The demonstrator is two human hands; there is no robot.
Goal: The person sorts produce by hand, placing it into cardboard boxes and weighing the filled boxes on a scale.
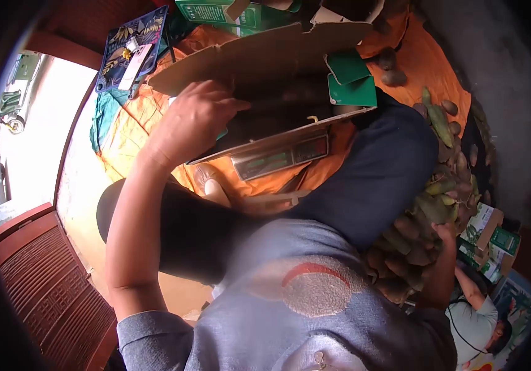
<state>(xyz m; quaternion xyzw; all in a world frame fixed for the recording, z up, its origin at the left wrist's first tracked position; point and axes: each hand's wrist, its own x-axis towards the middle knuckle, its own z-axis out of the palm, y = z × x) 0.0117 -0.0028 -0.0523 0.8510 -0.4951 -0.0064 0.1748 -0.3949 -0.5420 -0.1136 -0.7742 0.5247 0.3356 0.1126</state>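
An open cardboard box (259, 52) sits on a flat weighing scale (281, 159) with dark oblong produce inside it. My left hand (194, 117) reaches over the box's near wall. Its fingers are curled into the dark interior, so what they hold is hidden. My right hand (445, 234) is down at the right on a heap of brown-green oblong produce (429, 213), fingers wrapped over one greenish piece. My dark trouser leg (377, 173) lies between box and heap.
An orange sheet (429, 65) covers the floor, with loose produce (392, 68) on it. Green cartons (488, 238) stand at the right, and a blue tray (130, 49) lies at the upper left. Another person (479, 321) sits at the lower right. A red wooden door (43, 278) is at the left.
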